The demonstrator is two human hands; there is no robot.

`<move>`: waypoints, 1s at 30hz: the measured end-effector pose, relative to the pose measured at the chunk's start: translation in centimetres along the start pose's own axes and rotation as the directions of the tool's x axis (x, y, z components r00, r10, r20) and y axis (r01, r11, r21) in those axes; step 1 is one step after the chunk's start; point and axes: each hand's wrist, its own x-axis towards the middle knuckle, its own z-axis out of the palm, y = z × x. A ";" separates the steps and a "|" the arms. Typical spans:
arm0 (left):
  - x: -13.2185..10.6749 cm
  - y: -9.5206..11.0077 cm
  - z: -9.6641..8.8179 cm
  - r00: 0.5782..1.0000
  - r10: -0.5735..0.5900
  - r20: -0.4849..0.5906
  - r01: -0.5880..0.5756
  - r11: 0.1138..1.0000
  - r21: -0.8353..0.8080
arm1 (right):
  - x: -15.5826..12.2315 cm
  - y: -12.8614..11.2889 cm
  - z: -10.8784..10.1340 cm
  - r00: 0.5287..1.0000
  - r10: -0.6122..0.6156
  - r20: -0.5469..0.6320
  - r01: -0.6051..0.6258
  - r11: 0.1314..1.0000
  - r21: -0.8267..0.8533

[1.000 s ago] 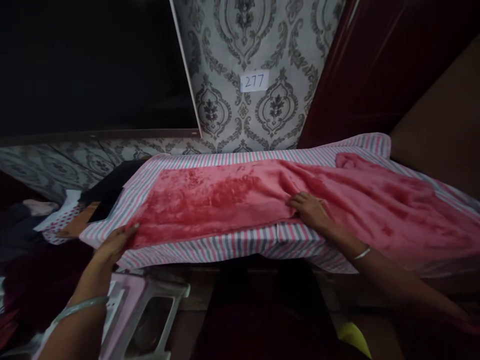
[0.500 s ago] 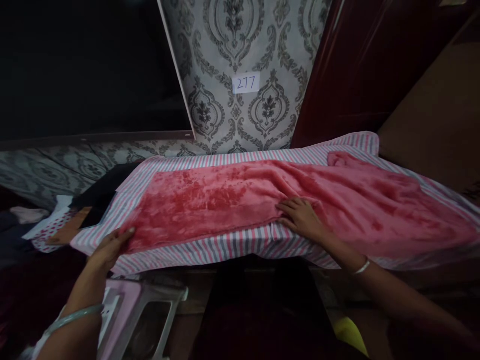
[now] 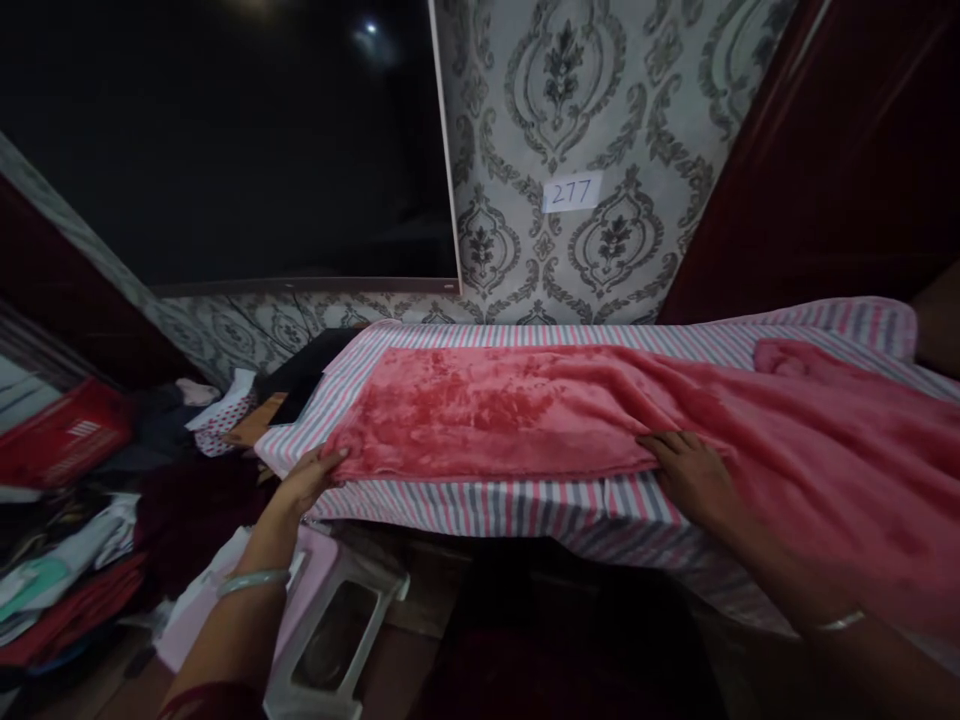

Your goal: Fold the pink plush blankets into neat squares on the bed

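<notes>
A plush pink-red blanket (image 3: 465,410) lies spread on a table covered with a striped cloth (image 3: 487,508). Its left part is fairly flat and straight-edged, while the right part is loose and wrinkled. At the near left corner my left hand (image 3: 306,482) pinches the blanket between thumb and fingers. Farther right, my right hand (image 3: 694,478) is closed on the near edge, its fingertips on top of the plush; the thumb is hidden. A folded-over bit of blanket sticks up at the far right.
A large dark TV screen (image 3: 300,150) stands behind the table's left end. Below left is a pink and white plastic stool (image 3: 330,600). Piled clothes (image 3: 75,590) and a red box (image 3: 67,430) lie farther left. A paper marked 277 (image 3: 572,191) is on the patterned wall.
My view has turned left, so the blanket and both hands appear farther right. Both hands stay at the near edge, which looks a little straighter between them.
</notes>
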 end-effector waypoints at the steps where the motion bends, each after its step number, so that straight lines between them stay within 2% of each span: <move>1: 0.0 0.1 0.2 1.000 0.006 -0.019 -0.006 1.000 -0.024 | 0.4 0.1 -0.5 1.000 0.014 0.003 -0.014 1.000 0.018; 4: 0.1 1.1 0.8 1.000 0.008 -0.024 -0.011 0.993 -0.114 | 1.9 0.7 -3.0 0.997 0.075 0.000 -0.075 0.992 0.097; 7: 0.0 2.7 1.4 1.000 0.003 -0.020 -0.008 0.976 -0.217 | 3.4 1.4 -5.6 0.986 0.153 -0.066 -0.141 0.976 0.165; 9: 0.0 3.4 1.5 1.000 -0.008 -0.020 0.003 0.970 -0.243 | 3.8 1.8 -6.5 0.977 0.181 -0.110 -0.158 0.969 0.191; 11: 0.0 3.6 1.4 0.999 -0.025 -0.023 0.019 0.971 -0.238 | 3.5 2.2 -6.3 0.983 0.152 -0.099 -0.130 0.972 0.198; 15: 0.3 2.2 0.8 0.998 -0.053 -0.028 0.046 0.976 -0.215 | 1.5 2.8 -4.0 1.000 0.002 0.025 -0.006 0.986 0.169; 17: 0.5 1.2 0.5 0.997 -0.074 -0.032 0.066 0.978 -0.199 | 0.4 2.7 -3.2 0.994 -0.061 0.086 0.044 0.981 0.190; 20: 0.7 0.0 0.1 0.994 -0.104 -0.039 0.095 0.979 -0.180 | -0.5 2.3 -3.1 0.978 -0.130 0.163 0.082 0.959 0.271; 25: 1.0 -0.7 0.0 0.992 -0.118 -0.039 0.108 0.976 -0.191 | -0.6 2.1 -3.7 0.981 -0.071 0.180 -0.012 0.907 0.420; 30: 1.0 -0.8 0.1 0.992 -0.114 -0.043 0.105 0.978 -0.183 | 0.4 3.5 -2.3 0.977 -0.001 0.213 -0.105 0.867 0.487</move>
